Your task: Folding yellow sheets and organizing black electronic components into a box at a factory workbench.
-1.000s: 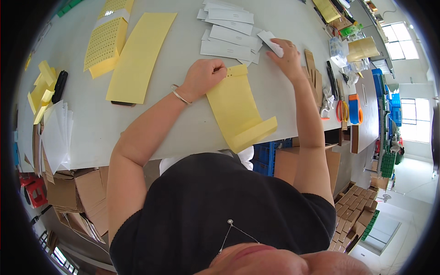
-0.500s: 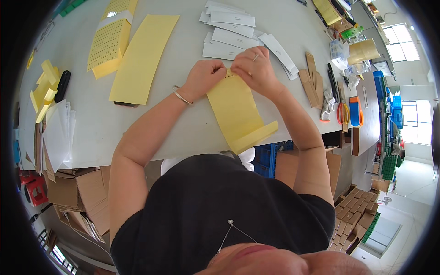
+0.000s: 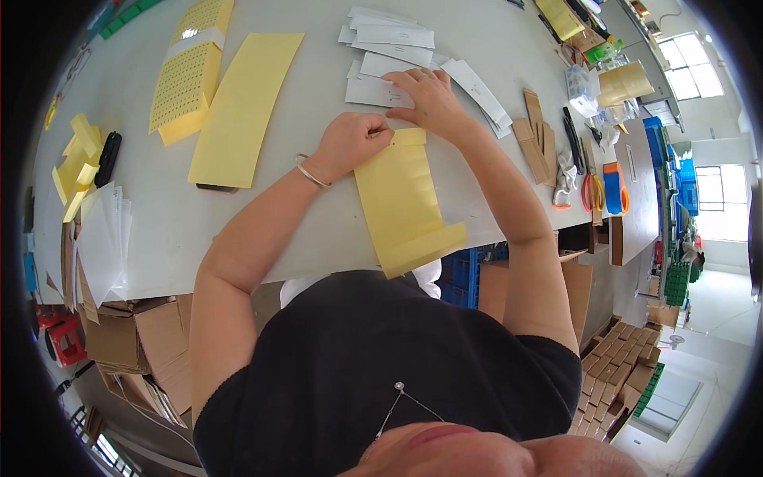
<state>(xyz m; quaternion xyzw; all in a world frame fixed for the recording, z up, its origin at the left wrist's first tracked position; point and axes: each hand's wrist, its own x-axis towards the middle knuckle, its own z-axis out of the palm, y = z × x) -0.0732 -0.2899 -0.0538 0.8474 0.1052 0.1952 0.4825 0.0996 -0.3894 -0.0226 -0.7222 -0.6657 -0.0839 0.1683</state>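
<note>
A long yellow paper sheet (image 3: 401,195) lies in front of me, its lower end curled up at the table's near edge. Its far edge is folded over in a narrow flap. My left hand (image 3: 354,143) pinches the sheet's far left corner. Beyond it, my right hand (image 3: 429,99) is spread, thumb and fingers apart, at the nearest of several overlapping white paper slips (image 3: 380,93); whether the fingertips touch that slip I cannot tell. More white slips (image 3: 478,91) lie to the right of this hand.
At left are another yellow sheet (image 3: 246,111), a banded stack of dotted yellow paper (image 3: 187,79) and a black cutter-like tool (image 3: 109,159). To the right lie brown cardboard strips (image 3: 536,143), scissors (image 3: 592,191) and a blue-and-orange tape roll (image 3: 614,189). Cardboard boxes (image 3: 147,338) stand below the table.
My right hand has left the yellow sheet's far edge and moved up to the white slips, opening. The far edge now shows a folded flap. My left hand stays on the corner.
</note>
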